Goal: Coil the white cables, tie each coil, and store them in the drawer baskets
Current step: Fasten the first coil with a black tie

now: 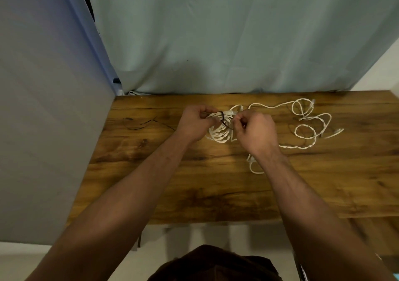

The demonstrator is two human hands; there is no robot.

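Observation:
A coiled white cable [220, 132] hangs between my two hands just above the wooden table [194, 183]. A thin black tie [222, 118] wraps the top of the coil. My left hand [194, 123] grips the coil's upper left side. My right hand [257, 131] pinches the tie's loose end at the coil's right. A second white cable [306, 127] lies loose in open loops on the table to the right. A short white loop [253, 168] shows under my right wrist.
Several thin black ties [140, 123] lie on the table to the left of my hands. A grey panel [43, 129] stands along the table's left edge. A pale green curtain [237, 43] hangs behind the table. No drawer baskets are in view.

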